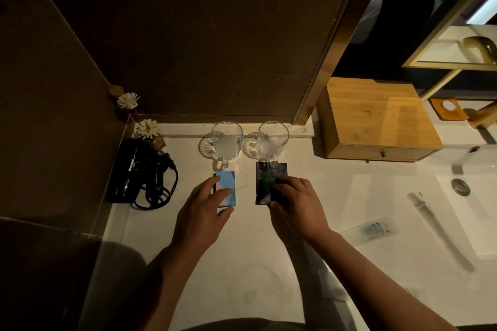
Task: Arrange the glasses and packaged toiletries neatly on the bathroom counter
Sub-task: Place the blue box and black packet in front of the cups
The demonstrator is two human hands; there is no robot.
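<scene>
Two clear glass mugs stand side by side at the back of the white counter (242,244), the left mug (226,142) and the right mug (271,141), handles toward me. In front of the left mug lies a small blue patterned box (228,185); my left hand (204,204) rests on it, thumb and fingers gripping its sides. In front of the right mug lies a dark packet (266,182); my right hand (295,201) presses on its lower right part, fingers curled over a small dark item I cannot make out.
A black hair dryer (134,172) with coiled cord lies at the left. White flower diffusers (146,127) stand in the back corner. A wooden drawer box (376,118) sits at the right. A clear-wrapped toothbrush (427,212) and a small sachet (373,230) lie near the sink (473,204).
</scene>
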